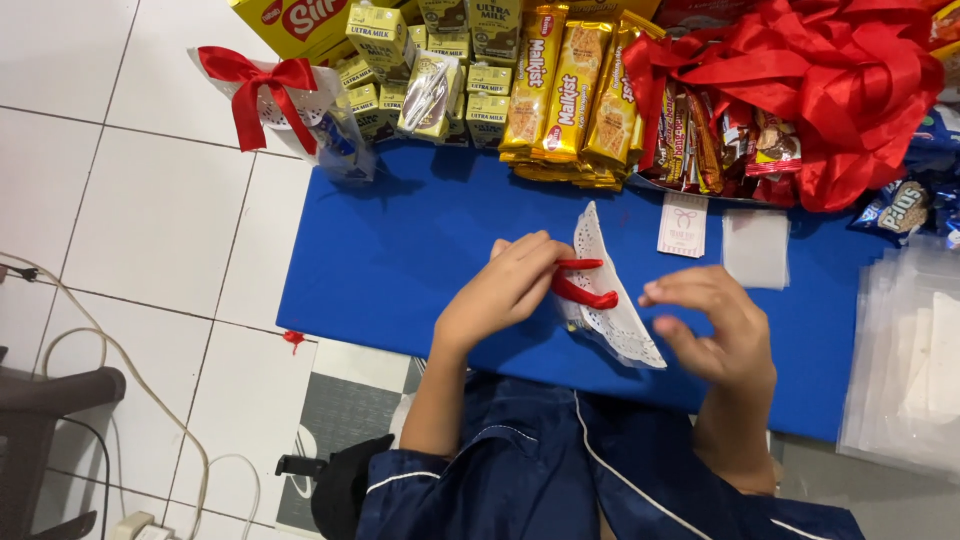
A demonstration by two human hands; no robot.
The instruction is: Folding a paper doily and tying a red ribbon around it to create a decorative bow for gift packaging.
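— White floor tiles lie under a blue surface. What's nearest?

— Dark blue sleeves, then the hands. The left hand has its grip pinched on a red ribbon that lies across a small packet with a white lace doily at the surface's middle.

— And the other?

— The right hand hovers just beside it, grip spread, holding nothing.

— Farther back?

— A small card, yellow biscuit packs, milk cartons, a big red bow.

Person seen from above: 2 bare hands, left hand and right hand, with forearms uncovered back from the fingers. Behind the wrists, dark navy satin sleeves carry thin white piping at cuff and front seam.
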